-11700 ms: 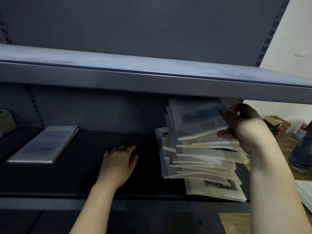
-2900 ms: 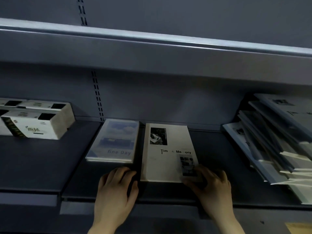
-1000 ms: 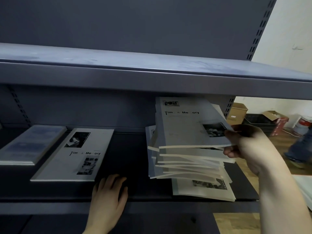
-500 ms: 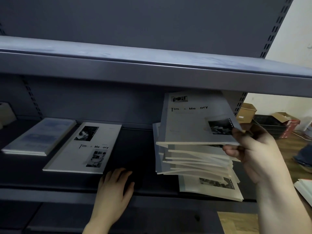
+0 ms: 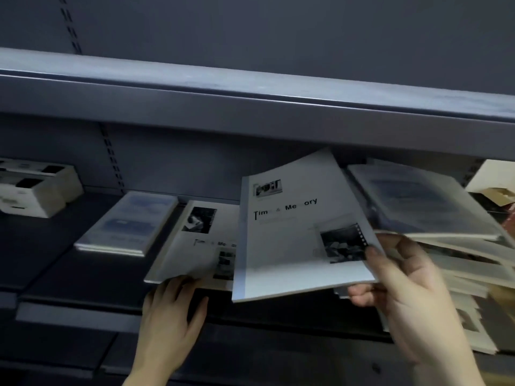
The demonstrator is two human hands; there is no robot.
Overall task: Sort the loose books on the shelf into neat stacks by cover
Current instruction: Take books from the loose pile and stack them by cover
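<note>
on the dark grey shelf (image 5: 69, 274) a blue book (image 5: 128, 221) and a white book (image 5: 192, 246) are lying side by side. a second white book (image 5: 301, 240) is being held tilted, pinched at its corner by the right hand (image 5: 404, 288), beside the loose pile (image 5: 446, 218). the left hand (image 5: 172, 310) is being rested flat, fingers straight, at the lying book's near edge.

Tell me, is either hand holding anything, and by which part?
The right hand pinches the white book by its lower right corner, thumb on the cover. The left hand holds nothing.
</note>
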